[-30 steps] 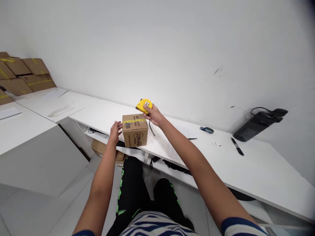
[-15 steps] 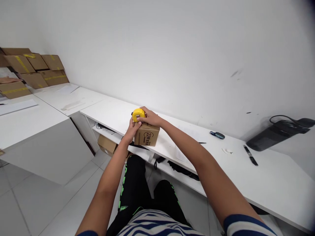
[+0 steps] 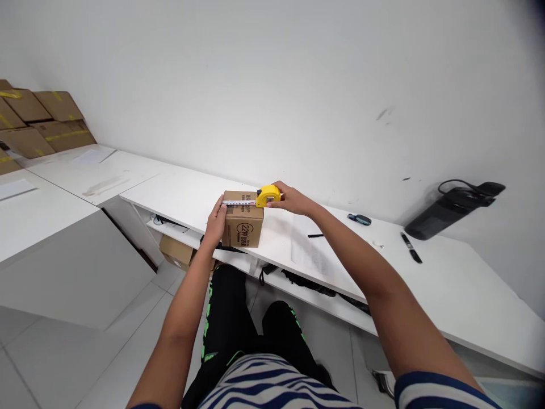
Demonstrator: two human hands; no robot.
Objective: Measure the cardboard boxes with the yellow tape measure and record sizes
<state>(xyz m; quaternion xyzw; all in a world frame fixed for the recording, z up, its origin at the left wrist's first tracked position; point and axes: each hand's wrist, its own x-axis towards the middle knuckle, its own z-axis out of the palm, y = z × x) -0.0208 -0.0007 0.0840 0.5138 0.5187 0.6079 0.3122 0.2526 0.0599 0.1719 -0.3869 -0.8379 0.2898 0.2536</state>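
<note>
A small brown cardboard box (image 3: 240,230) with dark printing stands upright near the front edge of the white table. My right hand (image 3: 289,199) is closed around a yellow tape measure (image 3: 268,196) at the box's right top edge. From its case the white blade (image 3: 239,203) runs out across the top of the box to the left edge. There my left hand (image 3: 216,218) holds the blade's end against the box, thumb near the top and fingers along the left side. The fingertips of my left hand are partly hidden.
To the right on the table (image 3: 451,289) lie a black pen (image 3: 315,236), a dark key fob (image 3: 359,219), a black cutter-like tool (image 3: 411,247) and a tilted black bottle (image 3: 451,210). A sheet of paper (image 3: 309,250) lies nearby. Taped boxes (image 3: 59,136) are stacked at the far left.
My right hand has moved right with the tape measure, drawing the blade out over the box top. My left hand stays at the box's left edge. The view has shifted slightly right.
</note>
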